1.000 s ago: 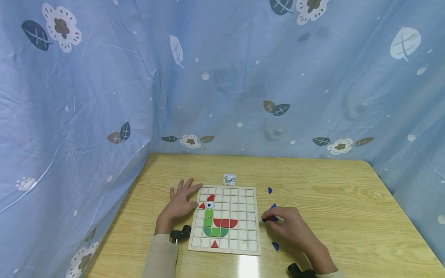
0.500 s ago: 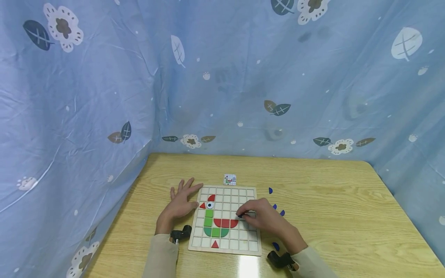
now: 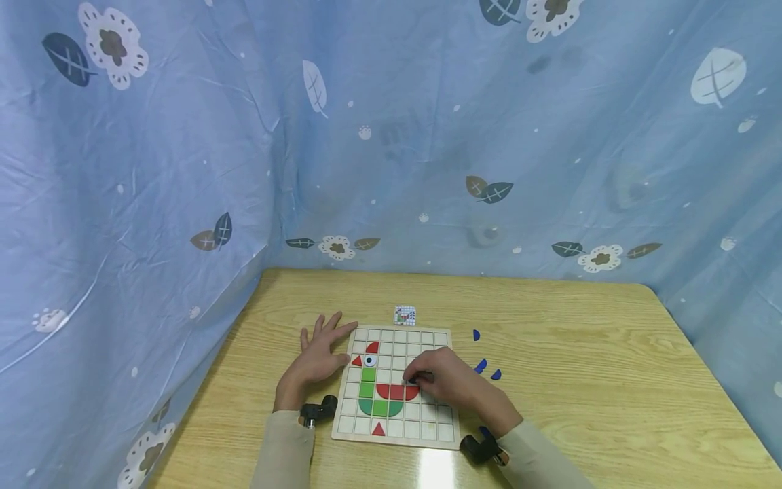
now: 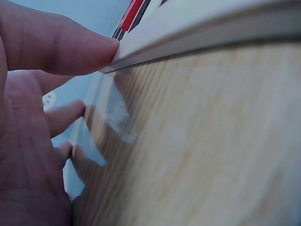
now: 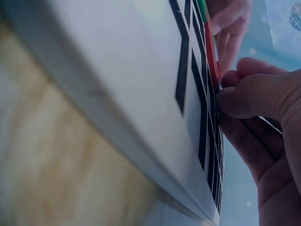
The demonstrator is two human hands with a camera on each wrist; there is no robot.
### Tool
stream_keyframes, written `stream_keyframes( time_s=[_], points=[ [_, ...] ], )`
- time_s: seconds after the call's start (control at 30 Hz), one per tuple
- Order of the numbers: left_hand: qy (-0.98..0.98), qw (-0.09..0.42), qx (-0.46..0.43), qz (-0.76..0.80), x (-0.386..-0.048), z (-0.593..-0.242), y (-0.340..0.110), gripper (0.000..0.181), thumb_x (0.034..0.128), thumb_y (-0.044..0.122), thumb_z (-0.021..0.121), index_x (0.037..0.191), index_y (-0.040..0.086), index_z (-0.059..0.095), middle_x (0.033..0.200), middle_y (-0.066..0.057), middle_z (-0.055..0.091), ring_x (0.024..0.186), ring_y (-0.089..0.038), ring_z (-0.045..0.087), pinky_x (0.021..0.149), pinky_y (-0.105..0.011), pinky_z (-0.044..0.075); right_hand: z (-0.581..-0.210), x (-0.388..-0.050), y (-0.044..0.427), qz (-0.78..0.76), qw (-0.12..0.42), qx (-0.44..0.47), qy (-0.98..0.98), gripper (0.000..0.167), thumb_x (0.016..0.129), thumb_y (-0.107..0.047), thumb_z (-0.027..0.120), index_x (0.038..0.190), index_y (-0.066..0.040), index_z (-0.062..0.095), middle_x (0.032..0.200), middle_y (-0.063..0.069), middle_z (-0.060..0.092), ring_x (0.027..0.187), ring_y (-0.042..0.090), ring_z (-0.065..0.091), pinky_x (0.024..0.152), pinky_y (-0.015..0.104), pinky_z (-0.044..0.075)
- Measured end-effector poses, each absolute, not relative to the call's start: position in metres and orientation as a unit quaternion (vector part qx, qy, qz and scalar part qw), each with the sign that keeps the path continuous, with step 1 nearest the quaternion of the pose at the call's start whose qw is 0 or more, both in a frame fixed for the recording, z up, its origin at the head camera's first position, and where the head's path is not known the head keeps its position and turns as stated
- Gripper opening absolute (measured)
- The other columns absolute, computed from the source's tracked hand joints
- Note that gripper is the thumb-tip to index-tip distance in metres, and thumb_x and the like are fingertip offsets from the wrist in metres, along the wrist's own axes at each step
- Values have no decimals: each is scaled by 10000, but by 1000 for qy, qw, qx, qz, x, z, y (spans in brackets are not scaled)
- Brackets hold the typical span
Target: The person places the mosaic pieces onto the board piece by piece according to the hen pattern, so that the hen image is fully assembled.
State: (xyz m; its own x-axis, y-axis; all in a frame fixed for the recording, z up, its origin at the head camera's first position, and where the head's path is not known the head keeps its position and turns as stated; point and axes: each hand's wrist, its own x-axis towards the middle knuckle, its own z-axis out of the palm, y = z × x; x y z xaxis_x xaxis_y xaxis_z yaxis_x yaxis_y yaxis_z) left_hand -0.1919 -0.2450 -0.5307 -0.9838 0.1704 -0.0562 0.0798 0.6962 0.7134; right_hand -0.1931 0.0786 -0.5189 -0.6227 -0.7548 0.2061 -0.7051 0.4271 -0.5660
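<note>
A square wooden grid board point(image 3: 427, 429) lies on the table, with red, green and eye-marked tiles on its left half. My left hand point(image 3: 316, 358) rests at the board's left edge, its fingers spread and fairly straight. In the left wrist view the thumb point(image 4: 89, 49) touches the board's rim. Above the board, my right hand point(image 3: 449, 377) pinches a small dark blue tile point(image 3: 412, 382), mostly hidden by the fingers. That tile is just behind the right end of the red row of tiles point(image 3: 396, 392). The right wrist view shows the right thumb point(image 5: 240, 100) close to the grid.
Several blue tiles lie to the right of the board, among them a half-round one point(image 3: 476, 335) and another point(image 3: 496, 374). One blue tile point(image 3: 485, 430) is partly covered by the right wrist. A small pattern card point(image 3: 404, 315) lies behind the board. A blue curtain point(image 3: 379, 170) hangs behind the table.
My right hand has moved left from the blue tiles beside the board to over the grid, carrying a dark blue tile. The left hand has stayed at the board's edge.
</note>
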Motion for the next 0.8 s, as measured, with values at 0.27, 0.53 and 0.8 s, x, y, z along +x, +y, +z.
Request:
stream_keyframes(
  time_s=[0.27,0.53,0.8],
  points=[
    [919,57,67,384,-192,-531,-245,705,937,76,710,1617,189,564,1825,-205,200,1695,-503,-59,1268,-745,-197,-517,-192,75,-314,56,-427,846,247,966,44,761,1094,-148,851,1097,-39,830,1020,141,775,928,295,633],
    [918,58,68,386,-193,-531,-244,703,938,83,714,1617,186,564,1826,-203,196,1695,-502,-64,1267,-743,-204,-517,-191,75,-316,62,-429,844,243,964,38,766,1079,-158,851,1083,-49,827,998,99,760,916,286,630],
    [921,57,62,380,-192,-530,-244,702,937,91,713,1615,200,569,1827,-194,204,1699,-492,-56,1277,-737,-189,-519,-191,76,-322,49,-434,840,260,958,47,764,1082,-163,850,1083,-59,827,999,64,749,907,271,629]
  ],
)
